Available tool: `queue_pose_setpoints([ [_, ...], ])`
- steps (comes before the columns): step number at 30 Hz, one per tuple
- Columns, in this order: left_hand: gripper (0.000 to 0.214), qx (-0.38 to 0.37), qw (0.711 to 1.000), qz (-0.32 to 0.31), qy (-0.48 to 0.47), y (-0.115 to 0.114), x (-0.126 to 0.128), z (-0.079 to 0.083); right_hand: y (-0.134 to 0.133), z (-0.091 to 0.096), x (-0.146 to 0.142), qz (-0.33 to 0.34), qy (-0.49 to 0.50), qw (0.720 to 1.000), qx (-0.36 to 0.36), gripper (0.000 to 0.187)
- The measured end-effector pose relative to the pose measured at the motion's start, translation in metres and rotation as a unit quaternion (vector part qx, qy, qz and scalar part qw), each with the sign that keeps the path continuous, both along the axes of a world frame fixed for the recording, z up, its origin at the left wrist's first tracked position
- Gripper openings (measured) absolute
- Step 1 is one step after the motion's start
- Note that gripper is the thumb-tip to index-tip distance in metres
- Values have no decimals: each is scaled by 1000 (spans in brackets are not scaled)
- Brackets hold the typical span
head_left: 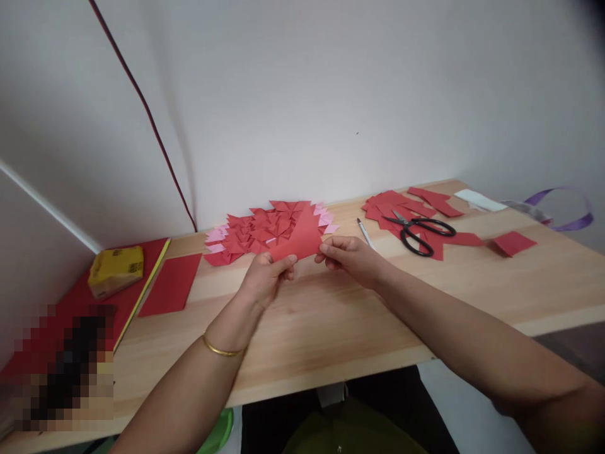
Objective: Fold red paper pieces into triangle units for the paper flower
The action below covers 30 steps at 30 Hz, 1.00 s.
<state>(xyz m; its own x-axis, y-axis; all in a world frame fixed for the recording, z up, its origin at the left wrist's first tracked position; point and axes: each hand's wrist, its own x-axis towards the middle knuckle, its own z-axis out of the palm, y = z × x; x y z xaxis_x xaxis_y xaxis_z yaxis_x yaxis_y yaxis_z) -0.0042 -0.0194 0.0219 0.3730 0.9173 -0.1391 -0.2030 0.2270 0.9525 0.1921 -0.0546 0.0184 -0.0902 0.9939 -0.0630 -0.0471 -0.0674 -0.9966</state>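
Observation:
Both my hands hold up one red paper piece above the wooden table. My left hand pinches its lower left corner, fingers closed on it. My right hand pinches its right edge. Just behind the paper lies a pile of folded red and pink paper pieces against the wall.
Black scissors rest on red paper scraps at the right, with a pen beside them and a small red square. A red sheet, a yellow packet and a purple ribbon lie at the sides.

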Motion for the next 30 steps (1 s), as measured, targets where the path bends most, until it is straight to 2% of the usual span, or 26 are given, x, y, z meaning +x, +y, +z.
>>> queue_pose_setpoints([
  [4, 28, -49, 999, -10, -12, 1, -1, 1, 0, 4, 1, -13, 14, 1000, -7, 33],
  [8, 29, -14, 1000, 24, -1, 2, -1, -1, 1, 2, 2, -26, 21, 999, -17, 31],
  [15, 28, -4, 1000, 1, 18, 0, 1, -5, 1, -3, 1, 14, 12, 1000, -8, 31],
  [20, 31, 5, 1000, 17, 6, 2, -1, -4, 1, 0, 1, 10, -19, 1000, -14, 37],
  [23, 34, -9, 1000, 24, -15, 4, -2, -2, 1, 4, 4, -46, -61, 997, 25, 39],
  [25, 36, -47, 998, 22, -42, 5, -3, 0, 0, 7, 8, -117, -126, 977, 129, 47],
  [27, 37, -89, 994, 16, -63, 4, -4, 3, -1, 10, 12, -138, -223, 927, 267, 64],
  [28, 37, -107, 992, 13, -69, 4, -4, 4, -2, 11, 13, -126, -274, 896, 327, 65],
  [30, 36, -136, 988, -7, -72, 3, -5, 7, -2, 12, 14, -97, -348, 843, 400, 43],
])
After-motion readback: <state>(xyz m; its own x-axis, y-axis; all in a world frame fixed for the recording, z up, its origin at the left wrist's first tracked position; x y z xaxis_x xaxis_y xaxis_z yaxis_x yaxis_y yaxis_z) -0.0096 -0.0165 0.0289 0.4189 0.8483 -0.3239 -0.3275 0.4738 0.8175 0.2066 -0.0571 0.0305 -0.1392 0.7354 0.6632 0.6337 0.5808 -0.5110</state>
